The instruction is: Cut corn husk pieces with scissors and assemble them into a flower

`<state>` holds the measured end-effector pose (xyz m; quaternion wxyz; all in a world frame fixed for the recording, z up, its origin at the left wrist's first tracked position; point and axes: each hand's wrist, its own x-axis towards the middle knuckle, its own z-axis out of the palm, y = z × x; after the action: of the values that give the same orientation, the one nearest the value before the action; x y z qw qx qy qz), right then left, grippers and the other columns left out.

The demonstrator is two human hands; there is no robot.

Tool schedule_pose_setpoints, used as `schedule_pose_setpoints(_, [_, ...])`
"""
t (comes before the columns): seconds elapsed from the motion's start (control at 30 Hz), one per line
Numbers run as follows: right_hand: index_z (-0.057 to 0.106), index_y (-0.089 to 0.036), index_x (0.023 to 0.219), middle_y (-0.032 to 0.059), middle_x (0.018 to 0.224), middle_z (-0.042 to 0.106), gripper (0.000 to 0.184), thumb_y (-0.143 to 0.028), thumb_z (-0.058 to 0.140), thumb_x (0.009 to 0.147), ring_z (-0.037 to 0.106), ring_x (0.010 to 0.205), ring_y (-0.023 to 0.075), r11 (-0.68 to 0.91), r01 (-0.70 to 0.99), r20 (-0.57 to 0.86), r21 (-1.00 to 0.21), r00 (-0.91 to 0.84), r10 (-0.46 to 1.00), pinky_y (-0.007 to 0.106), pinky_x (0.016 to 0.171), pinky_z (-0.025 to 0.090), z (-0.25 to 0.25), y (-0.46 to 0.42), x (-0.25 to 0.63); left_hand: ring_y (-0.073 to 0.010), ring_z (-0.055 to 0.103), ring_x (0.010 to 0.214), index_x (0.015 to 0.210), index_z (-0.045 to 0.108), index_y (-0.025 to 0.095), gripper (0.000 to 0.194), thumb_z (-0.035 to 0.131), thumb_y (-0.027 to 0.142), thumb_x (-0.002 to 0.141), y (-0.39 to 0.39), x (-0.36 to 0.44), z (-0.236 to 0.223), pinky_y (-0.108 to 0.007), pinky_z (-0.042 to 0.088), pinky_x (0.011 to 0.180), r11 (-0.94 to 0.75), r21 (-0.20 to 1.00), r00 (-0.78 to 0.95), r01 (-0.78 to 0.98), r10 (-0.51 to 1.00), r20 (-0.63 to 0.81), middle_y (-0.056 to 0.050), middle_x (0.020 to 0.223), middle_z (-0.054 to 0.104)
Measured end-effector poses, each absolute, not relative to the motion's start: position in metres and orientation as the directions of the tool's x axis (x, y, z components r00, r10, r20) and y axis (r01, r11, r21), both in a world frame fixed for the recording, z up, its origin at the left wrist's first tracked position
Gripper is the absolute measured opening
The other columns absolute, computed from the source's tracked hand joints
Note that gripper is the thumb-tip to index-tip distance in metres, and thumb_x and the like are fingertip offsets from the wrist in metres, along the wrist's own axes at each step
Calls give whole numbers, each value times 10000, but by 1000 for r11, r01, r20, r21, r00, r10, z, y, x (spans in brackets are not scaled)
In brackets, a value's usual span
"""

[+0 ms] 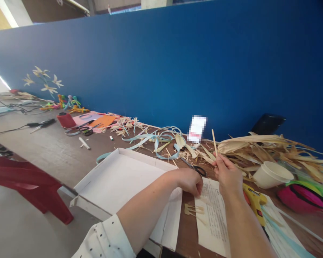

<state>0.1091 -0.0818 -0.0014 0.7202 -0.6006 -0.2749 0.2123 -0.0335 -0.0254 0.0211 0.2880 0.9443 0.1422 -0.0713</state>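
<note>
Between the fingertips of my right hand stands a thin pale-yellow stick, pointing up. My left hand reaches across the front of me, its fingers curled downward over the top left of a printed sheet; whatever they pinch is hidden. Just below that hand, a small cut piece of pale husk with narrow prongs lies partly on the sheet and partly on the brown table. Black-handled scissors rest right behind my left hand. A yellow glue gun lies to the right of my right forearm.
An open white box sits under and beside my left arm. Dried corn husks, a cream cup and a pink pouch are at right. Light-blue ribbon and scraps lie behind; a lit phone leans against the blue partition.
</note>
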Motion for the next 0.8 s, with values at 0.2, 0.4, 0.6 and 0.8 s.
schedule_pose_setpoints(0.2, [698, -160, 1071, -19, 621, 550, 510, -453, 699, 653, 296, 424, 50, 184, 46, 154, -982, 763, 628, 208, 374, 206, -3, -81, 110, -128, 571, 687, 835, 688, 198, 180, 619, 275, 689, -26, -35, 24, -220, 363, 552, -807, 495, 945, 322, 241, -222, -2, 816, 682])
schedule_pose_setpoints(0.4, [700, -159, 1059, -9, 643, 555, 518, -485, 689, 657, 309, 426, 50, 172, 94, 183, -981, 754, 631, 202, 368, 221, -7, -80, 113, -131, 585, 718, 862, 688, 198, 196, 612, 264, 693, -26, -36, 27, -218, 371, 575, -792, 507, 940, 340, 286, -185, -2, 845, 686])
schedule_pose_setpoints(0.6, [697, -154, 1062, -8, 639, 550, 533, -495, 691, 653, 307, 425, 49, 174, 98, 187, -980, 753, 631, 198, 366, 222, -9, -80, 114, -129, 581, 721, 841, 692, 214, 199, 638, 329, 688, -29, -31, 22, -224, 374, 581, -823, 508, 964, 253, 174, -199, 10, 837, 683])
schedule_pose_setpoints(0.8, [702, -162, 1045, -16, 638, 537, 494, -472, 699, 661, 309, 434, 45, 181, 74, 174, -981, 751, 637, 192, 371, 213, -9, -79, 114, -144, 560, 679, 837, 694, 216, 192, 600, 287, 686, -39, -27, 25, -243, 351, 556, -866, 406, 946, 291, 199, -254, -14, 811, 681])
